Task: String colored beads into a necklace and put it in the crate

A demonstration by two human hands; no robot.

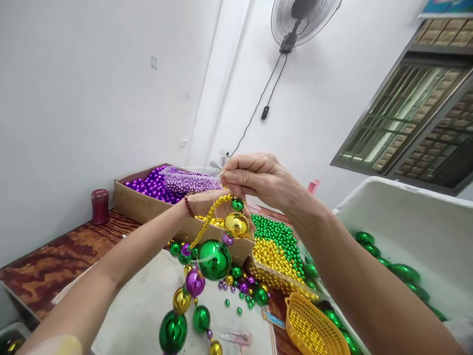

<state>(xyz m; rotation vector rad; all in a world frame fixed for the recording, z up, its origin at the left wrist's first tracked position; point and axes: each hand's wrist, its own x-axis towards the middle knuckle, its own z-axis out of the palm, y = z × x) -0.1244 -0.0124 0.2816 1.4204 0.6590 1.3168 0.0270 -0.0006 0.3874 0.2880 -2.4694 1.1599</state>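
My right hand (258, 177) is raised in a pinch, with a thin pale thread (220, 174) at its fingertips. Just below and behind it is my left hand (210, 199), closed around the top of a bead necklace (214, 260); its fingers are partly hidden by the beads and my right hand. Large green, gold and purple beads hang from there, with a run of small gold beads beside them. The lower end of the necklace leaves the bottom of the view. A dark red bracelet circles my left wrist.
Beyond my hands stand a cardboard box (138, 207) of purple beads and a clear tub (192, 181) of lilac beads. Right of them lie green beads (277, 234) and gold beads (271, 254). A yellow basket (334, 330), a white bin (410, 217) and a pink clipper-like tool (236, 337) are nearer.
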